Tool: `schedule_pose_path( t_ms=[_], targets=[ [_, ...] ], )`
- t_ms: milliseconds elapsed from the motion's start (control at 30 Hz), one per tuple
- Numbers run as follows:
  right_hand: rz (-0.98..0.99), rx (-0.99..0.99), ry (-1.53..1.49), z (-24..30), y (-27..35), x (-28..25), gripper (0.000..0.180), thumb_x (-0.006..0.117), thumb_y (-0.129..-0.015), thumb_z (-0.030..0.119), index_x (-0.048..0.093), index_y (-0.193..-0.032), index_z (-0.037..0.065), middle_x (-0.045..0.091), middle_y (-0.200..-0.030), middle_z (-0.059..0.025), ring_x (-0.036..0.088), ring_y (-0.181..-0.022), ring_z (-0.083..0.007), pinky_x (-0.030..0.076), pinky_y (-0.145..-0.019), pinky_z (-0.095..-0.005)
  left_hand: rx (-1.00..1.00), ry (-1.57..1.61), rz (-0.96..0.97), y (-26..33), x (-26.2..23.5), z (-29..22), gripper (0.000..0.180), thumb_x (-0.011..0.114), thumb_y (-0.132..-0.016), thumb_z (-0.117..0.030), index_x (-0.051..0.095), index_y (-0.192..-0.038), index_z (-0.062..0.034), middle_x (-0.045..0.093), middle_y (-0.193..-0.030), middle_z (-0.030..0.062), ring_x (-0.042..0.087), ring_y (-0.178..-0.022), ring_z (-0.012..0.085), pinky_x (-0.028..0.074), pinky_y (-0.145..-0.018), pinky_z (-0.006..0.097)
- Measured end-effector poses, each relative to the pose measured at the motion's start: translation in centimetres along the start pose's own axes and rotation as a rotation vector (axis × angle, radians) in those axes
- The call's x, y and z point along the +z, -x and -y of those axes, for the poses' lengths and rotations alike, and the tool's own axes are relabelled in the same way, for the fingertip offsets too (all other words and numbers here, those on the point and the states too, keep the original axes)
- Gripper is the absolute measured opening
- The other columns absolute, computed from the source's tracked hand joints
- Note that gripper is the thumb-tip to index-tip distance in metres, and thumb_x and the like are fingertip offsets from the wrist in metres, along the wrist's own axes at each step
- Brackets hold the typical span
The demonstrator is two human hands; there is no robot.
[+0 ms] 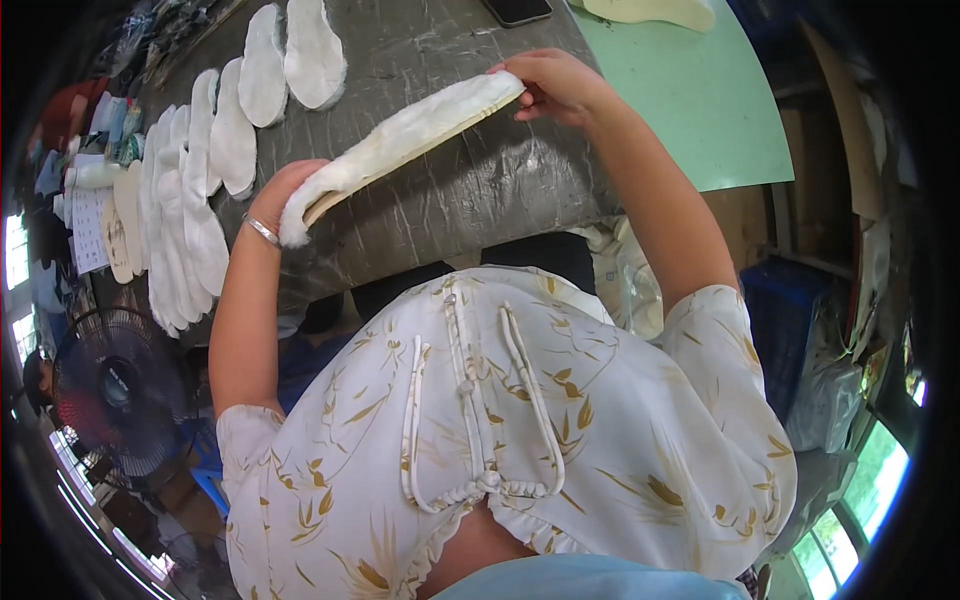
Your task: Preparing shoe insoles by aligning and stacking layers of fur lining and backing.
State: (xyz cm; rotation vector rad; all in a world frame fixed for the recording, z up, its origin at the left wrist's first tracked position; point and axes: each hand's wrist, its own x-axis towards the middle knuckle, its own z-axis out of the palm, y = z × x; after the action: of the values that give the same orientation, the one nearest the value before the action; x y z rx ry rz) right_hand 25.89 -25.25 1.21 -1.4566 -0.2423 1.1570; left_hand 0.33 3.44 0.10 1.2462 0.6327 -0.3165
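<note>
Between my hands, above the dark table, a fluffy white insole point(400, 135) is held slantwise, its far right end higher in the view. Its pale, flat underside edge faces me and the fleece side is turned away and up. My right hand point(555, 85) pinches the right end with thumb and fingers. My left hand point(285, 190), with a silver bracelet at the wrist, grips the left end; most of its fingers are hidden behind the fleece.
Several white fleece insoles point(262, 70) lie in rows along the table's left side. A grey table covering point(470, 190) spreads beneath my hands. On the right is a green board point(690, 110) with a pale insole point(655, 10). A phone point(518, 10) lies at the back; a fan point(120, 385) stands lower left.
</note>
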Motion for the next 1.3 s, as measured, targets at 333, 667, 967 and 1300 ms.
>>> schedule_pose_path(
  t_ms=[333, 667, 967, 1300],
  targets=[
    [0.053, -0.266, 0.463, -2.0, 3.2, -2.4, 0.027, 0.059, -0.091, 0.015, 0.064, -0.114, 0.002, 0.066, -0.091, 0.002, 0.059, -0.079, -0.0051, 0.05, -0.072, -0.0225, 0.523, -0.661, -0.236, 0.3, 2.7, 1.1, 0.009, 0.067, -0.085, -0.009, 0.065, -0.087, -0.0007, 0.067, -0.085, 0.0034, 0.063, -0.077, 0.0123, 0.05, -0.071, 0.026],
    [-0.122, -0.855, 0.818, -3.2, 6.3, 2.7, 0.025, 0.072, -0.083, 0.009, 0.07, -0.109, 0.006, 0.067, -0.108, -0.0107, 0.065, -0.096, -0.0274, 0.054, -0.081, -0.034, 1.065, -0.976, -0.47, 3.5, 7.1, 4.2, 0.016, 0.073, -0.071, 0.002, 0.066, -0.083, -0.0052, 0.068, -0.095, 0.0091, 0.064, -0.082, 0.0254, 0.049, -0.073, 0.034],
    [-0.063, -1.032, 1.008, -3.1, 4.7, 4.8, 0.016, 0.074, -0.076, 0.006, 0.074, -0.092, 0.009, 0.07, -0.099, -0.0052, 0.066, -0.085, -0.0237, 0.053, -0.073, -0.0343, 1.048, -0.894, -0.483, 3.1, 7.3, 5.0, 0.02, 0.073, -0.069, 0.004, 0.065, -0.085, -0.0055, 0.066, -0.091, 0.0075, 0.062, -0.077, 0.025, 0.048, -0.072, 0.034],
    [-0.035, -0.81, 0.827, -2.4, 4.2, 5.6, 0.009, 0.075, -0.079, 0.004, 0.069, -0.085, 0.002, 0.069, -0.095, -0.0089, 0.068, -0.079, -0.0238, 0.056, -0.069, -0.0311, 1.17, -0.895, -0.448, 2.5, 6.9, 5.3, 0.022, 0.075, -0.068, 0.005, 0.063, -0.083, -0.0062, 0.067, -0.091, 0.0061, 0.062, -0.074, 0.0226, 0.047, -0.073, 0.034]
  ],
)
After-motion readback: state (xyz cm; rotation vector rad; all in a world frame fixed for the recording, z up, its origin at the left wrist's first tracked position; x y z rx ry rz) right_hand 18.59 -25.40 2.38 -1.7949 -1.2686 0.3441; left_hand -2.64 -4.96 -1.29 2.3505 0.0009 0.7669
